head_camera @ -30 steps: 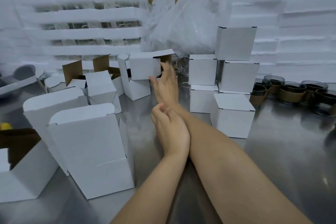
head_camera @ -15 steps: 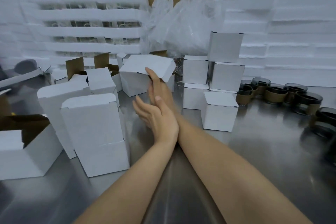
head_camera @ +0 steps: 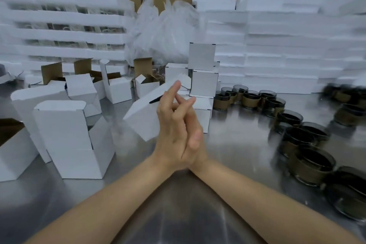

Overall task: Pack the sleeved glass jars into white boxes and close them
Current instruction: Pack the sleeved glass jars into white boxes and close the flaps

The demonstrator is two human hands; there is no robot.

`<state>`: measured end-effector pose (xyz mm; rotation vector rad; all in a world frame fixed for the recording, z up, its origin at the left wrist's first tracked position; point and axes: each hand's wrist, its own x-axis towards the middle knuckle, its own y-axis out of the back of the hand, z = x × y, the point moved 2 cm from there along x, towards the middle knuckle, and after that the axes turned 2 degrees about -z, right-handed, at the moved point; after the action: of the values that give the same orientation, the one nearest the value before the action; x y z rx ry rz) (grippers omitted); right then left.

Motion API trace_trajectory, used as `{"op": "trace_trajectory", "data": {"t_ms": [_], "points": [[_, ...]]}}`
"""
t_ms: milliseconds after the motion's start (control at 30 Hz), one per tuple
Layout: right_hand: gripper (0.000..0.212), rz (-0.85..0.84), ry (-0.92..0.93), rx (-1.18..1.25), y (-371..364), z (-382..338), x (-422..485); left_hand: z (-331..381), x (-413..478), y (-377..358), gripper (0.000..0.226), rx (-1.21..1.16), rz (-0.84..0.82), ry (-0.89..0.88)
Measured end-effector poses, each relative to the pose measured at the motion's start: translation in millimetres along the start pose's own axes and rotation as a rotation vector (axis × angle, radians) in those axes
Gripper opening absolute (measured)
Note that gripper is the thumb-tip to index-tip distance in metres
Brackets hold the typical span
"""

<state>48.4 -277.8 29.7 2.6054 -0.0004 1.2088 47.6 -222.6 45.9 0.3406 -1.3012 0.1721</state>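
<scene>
Over the steel table (head_camera: pixel 227 144) the two hands meet palm to palm, the left hand (head_camera: pixel 172 130) and the right hand (head_camera: pixel 195 130) pressed together with fingers nearly straight and loosely crossed at the tips; a tilted white box (head_camera: pixel 146 111) lies just beyond and left of them, touching or nearly touching the left fingers, though I cannot tell whether either hand actually grips it; to the right of the hands the sleeved glass jars (head_camera: pixel 251 101) stand in a curving row, dark glass with brown bands, running toward the near right edge; beyond the hands a stack of closed boxes (head_camera: pixel 204 77) rises; left of the hands stand open boxes (head_camera: pixel 65 134) with flaps up; foam trays (head_camera: pixel 277 45) wall the back.
</scene>
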Motion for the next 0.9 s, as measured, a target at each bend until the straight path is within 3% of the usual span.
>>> {"op": "trace_trajectory", "data": {"t_ms": [100,167,233,433,567,667,767,900], "points": [[0.04,0.144,-0.022,0.146,15,-3,-1,-3,-2,3,0.045,0.164,-0.156,-0.186],[0.061,0.249,-0.012,0.124,24,-2,5,-13,1,8,0.049,0.313,-0.233,-0.176],[0.069,0.28,-0.021,0.111,33,-5,11,-23,3,14,0.053,0.331,-0.289,-0.1],[0.044,0.085,0.045,-0.08,74,-10,3,-34,-4,5,0.058,0.174,-0.432,-0.101],[0.043,-0.137,0.077,-0.241,87,-5,-3,-36,-13,-1,0.067,-0.001,-0.493,0.139],[0.039,-0.145,0.047,-0.319,92,4,3,-40,-14,2,0.074,-0.045,-0.496,0.318],[0.03,-0.107,0.099,-0.55,101,16,5,-44,-14,6,0.069,-0.084,-0.514,0.389],[0.025,-0.064,-0.067,-0.548,107,28,8,-47,-14,8,0.073,-0.228,-0.475,0.508]]}}
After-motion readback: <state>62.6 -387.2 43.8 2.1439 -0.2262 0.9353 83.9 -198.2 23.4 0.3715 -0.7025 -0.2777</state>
